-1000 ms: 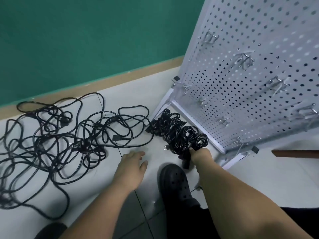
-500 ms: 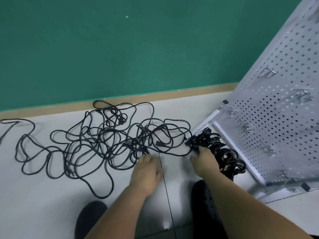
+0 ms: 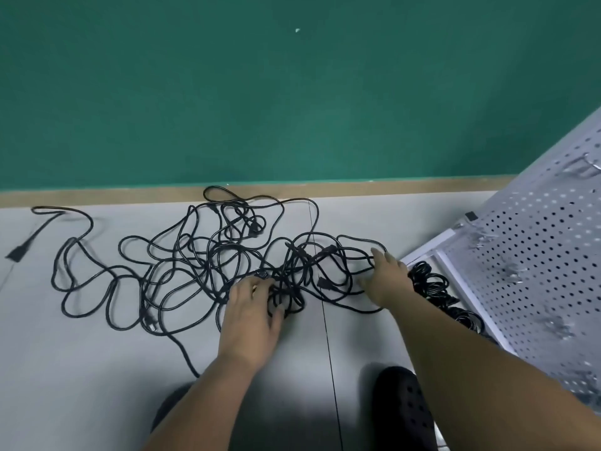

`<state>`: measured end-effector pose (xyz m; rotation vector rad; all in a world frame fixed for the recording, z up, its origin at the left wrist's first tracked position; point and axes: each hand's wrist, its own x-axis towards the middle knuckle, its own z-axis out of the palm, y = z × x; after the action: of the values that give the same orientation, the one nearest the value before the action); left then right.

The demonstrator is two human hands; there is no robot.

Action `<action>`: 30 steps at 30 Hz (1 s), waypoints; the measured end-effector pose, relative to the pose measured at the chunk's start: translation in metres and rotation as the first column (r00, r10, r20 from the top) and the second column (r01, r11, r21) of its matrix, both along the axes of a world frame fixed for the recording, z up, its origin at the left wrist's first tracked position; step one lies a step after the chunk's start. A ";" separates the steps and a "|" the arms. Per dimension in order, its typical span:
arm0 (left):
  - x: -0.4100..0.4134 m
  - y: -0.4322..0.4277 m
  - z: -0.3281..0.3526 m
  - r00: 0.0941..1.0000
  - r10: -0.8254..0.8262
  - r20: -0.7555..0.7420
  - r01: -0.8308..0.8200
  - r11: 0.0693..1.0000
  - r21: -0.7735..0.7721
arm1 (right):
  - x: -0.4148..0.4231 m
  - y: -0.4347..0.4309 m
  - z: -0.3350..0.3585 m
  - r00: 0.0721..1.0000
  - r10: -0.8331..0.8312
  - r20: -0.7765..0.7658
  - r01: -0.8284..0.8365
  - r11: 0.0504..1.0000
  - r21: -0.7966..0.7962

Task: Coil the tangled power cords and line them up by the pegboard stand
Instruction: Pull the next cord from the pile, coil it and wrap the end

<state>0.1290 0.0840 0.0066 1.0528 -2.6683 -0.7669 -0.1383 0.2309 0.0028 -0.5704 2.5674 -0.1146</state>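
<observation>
- Head view: black power cords [image 3: 195,271] sprawl in one tangled heap across the grey floor [image 3: 81,369] below a green wall [image 3: 292,92]. One plug [image 3: 16,253] is flung well apart at the far left. A row of coiled cords [image 3: 429,283] already lies at the foot of the pegboard stand [image 3: 536,255] on the right.
- The left hand [image 3: 250,307] lies over the densest knot near the middle of the heap, fingers bent down among the strands. Whether its grip has closed on any one cord cannot be told.
- The right hand [image 3: 388,279] reaches in with fingers straight and spread, fingertips touching the loop at the heap's right end. It holds nothing.
- Likely trouble: pulling from that middle knot could cinch the crossings tighter, since many loops pass over and under one another there.
- A strand lifted at the right end may drag its neighbours along, because no free end is in either hand.
- The right forearm passes just beside the finished coils, so a sweep back towards the stand could knock them out of line or loosen them.
- A black shoe [image 3: 403,408] stands near the heap, and a cord trails close to the near edge. A shifted foot could pin it mid-pull.
- Metal hooks [image 3: 510,275] jut from the stand, and a swung loop could catch on one.
</observation>
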 end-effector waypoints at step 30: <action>-0.027 -0.187 0.295 0.854 0.176 -0.490 -0.105 0.980 0.169 | 0.044 -0.214 0.360 0.922 0.342 -0.179 -0.319 0.412 -0.854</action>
<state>0.1022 -0.1034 0.3017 0.9076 -2.0970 -1.0398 -0.0943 0.0173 0.3631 -1.4235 2.1205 -1.3560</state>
